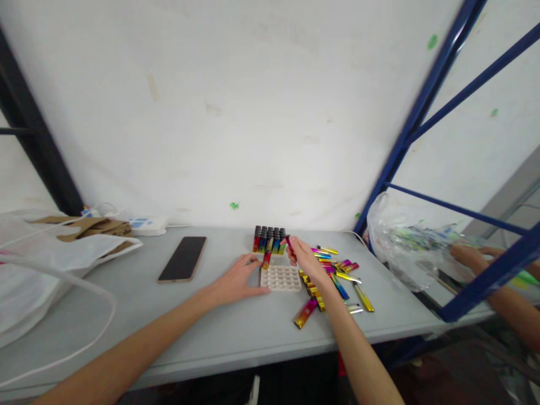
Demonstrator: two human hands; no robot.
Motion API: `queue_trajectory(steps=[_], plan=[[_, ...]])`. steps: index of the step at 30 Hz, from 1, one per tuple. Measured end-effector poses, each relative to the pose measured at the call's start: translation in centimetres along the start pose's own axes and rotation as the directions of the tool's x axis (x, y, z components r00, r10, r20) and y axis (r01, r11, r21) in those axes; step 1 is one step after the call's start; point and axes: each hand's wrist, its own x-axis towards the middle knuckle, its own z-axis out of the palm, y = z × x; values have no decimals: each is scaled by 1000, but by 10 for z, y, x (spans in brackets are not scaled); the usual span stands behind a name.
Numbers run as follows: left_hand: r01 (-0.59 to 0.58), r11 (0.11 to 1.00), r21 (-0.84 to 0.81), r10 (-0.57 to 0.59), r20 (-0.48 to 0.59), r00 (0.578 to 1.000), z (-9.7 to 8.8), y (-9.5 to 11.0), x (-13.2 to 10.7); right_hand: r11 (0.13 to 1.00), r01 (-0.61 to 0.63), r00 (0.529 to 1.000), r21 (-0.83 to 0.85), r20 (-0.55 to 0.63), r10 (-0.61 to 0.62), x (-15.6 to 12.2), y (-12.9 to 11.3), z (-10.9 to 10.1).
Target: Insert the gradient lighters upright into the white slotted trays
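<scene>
Here's our tray on the desk, and our left hand spans its left edge, thumb and fingers wide apart. One red lighter stands at the tray's far left corner, right by those fingers. Our right hand pinches a dark lighter just above the tray's far right corner, fingers narrow around it. Upright lighters crowd behind the tray; loose ones spread to its right. Best, we'd judge, to keep the left hand light but steady, hold the dark lighter straight, and carry the right wrist high, clear of neighbours.
</scene>
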Motion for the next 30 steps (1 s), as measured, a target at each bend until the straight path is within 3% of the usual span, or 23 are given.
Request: queue_trajectory(steps=[3, 6, 9, 12, 15, 17, 25, 30], plan=[[-14, 1000, 10, 14, -9, 1000, -3, -3, 0, 974, 141, 990, -177, 45, -135, -4, -5, -8], [5, 1000, 10, -5, -9, 1000, -6, -5, 0, 893, 279, 960, -353, 71, -271, -10, -14, -9], [30, 1000, 3, -30, 0, 1000, -6, -6, -1, 829, 272, 960, -488, 78, -270, -13, -24, -1], [42, 999, 4, -42, 10, 999, -5, -5, -2, 849, 252, 966, -464, 171, -194, -12, -28, 11], [37, 999, 0, -37, 21, 999, -5, -4, -2, 876, 209, 977, -435, 117, -176, -11, -25, 18], [21, 1000, -4, -21, 20, 1000, -6, -3, -2, 888, 184, 983, -421, 94, -159, -10, -22, 18], [9, 1000, 9, -9, 8, 1000, -6, -2, -2, 920, 219, 969, -325, 185, -165, -11, -18, 12], [24, 1000, -1, -24, 20, 999, -5, -4, -2, 857, 260, 958, -444, 228, -172, -10, -17, 15]])
